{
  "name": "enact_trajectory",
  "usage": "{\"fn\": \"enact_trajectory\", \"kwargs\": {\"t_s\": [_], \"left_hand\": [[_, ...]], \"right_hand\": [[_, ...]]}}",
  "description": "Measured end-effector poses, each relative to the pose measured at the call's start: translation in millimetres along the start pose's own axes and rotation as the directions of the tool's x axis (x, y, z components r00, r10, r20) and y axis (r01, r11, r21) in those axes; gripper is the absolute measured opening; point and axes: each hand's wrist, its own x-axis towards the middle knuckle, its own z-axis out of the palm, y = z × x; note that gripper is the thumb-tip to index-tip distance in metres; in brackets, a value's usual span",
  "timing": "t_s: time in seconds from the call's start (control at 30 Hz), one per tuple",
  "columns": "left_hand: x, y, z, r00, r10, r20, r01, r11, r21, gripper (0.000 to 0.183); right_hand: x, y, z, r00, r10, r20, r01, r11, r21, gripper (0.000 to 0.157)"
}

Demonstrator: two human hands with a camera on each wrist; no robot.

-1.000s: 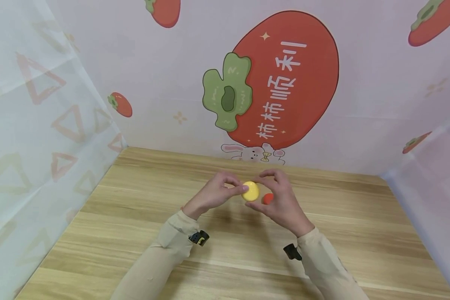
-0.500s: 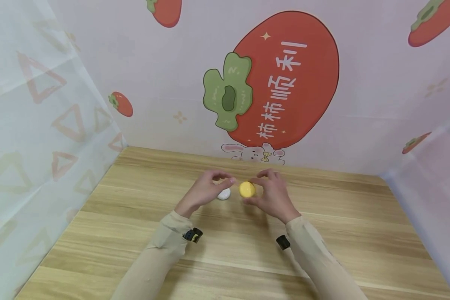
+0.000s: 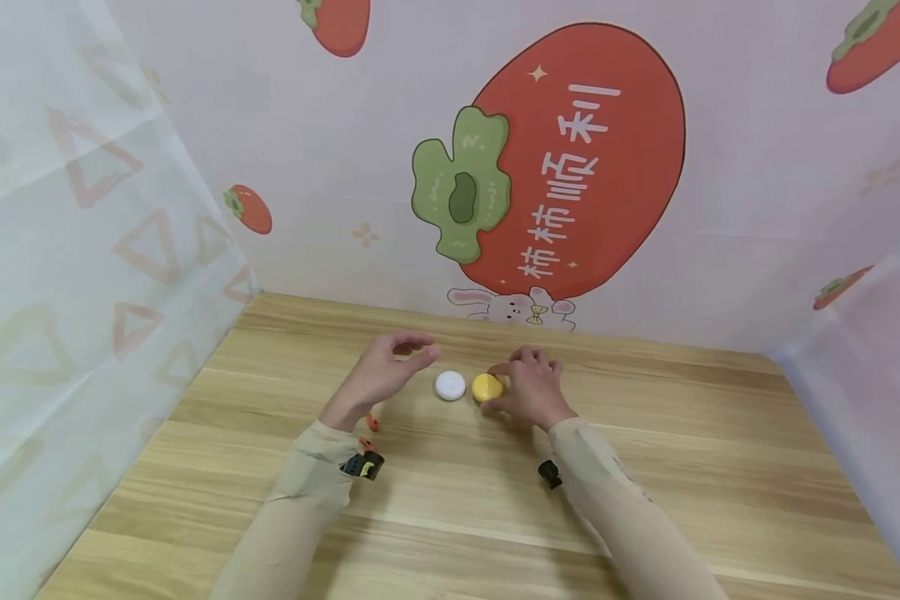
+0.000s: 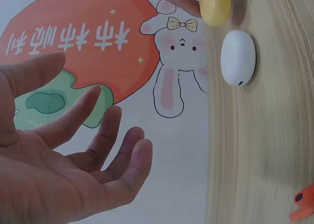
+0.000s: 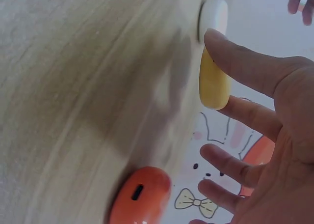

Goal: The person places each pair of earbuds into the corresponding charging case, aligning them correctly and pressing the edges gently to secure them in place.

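My right hand [image 3: 534,388] pinches a yellow earbud case [image 3: 487,387] between thumb and index finger, low over the table, just right of a white earbud case [image 3: 450,386]. In the right wrist view the thumb lies across the top of the yellow case and the other fingers spread loosely. My left hand [image 3: 384,368] hovers left of the white case with relaxed fingers and nothing in it. An orange earbud case [image 5: 142,197] with a charging port shows in the right wrist view; from the head it is hidden behind my right hand.
Two orange earbuds [image 3: 372,422] lie on the wooden table [image 3: 450,517] beside my left wrist, partly covered by it. A printed cloth backdrop [image 3: 330,275] rises at the table's back edge, with further cloth walls at both sides.
My left hand has let go of the yellow case and drawn back left, uncovering the white case and orange earbuds. The right hand has carried the yellow case left and down beside the white one.
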Motion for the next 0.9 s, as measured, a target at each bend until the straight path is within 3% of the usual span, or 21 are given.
{"fn": "enact_trajectory", "kwargs": {"t_s": [0.5, 0.7, 0.9], "left_hand": [[-0.6, 0.6, -0.2, 1.000, -0.008, 0.026, 0.008, 1.000, -0.007, 0.035], [0.9, 1.1, 2.0, 0.999, -0.006, 0.038, 0.006, 1.000, 0.002, 0.035], [1.5, 2.5, 4.8, 0.999, -0.001, 0.033, 0.001, 1.000, -0.011, 0.035]], "right_hand": [[4, 7, 7.1, 0.999, 0.022, 0.027, -0.021, 0.999, -0.046, 0.060], [-1, 16, -1.4, 0.999, 0.034, 0.030, -0.033, 0.998, -0.046, 0.070], [-11, 28, -14.4, 1.000, 0.031, -0.006, -0.031, 0.999, -0.011, 0.070]]}}
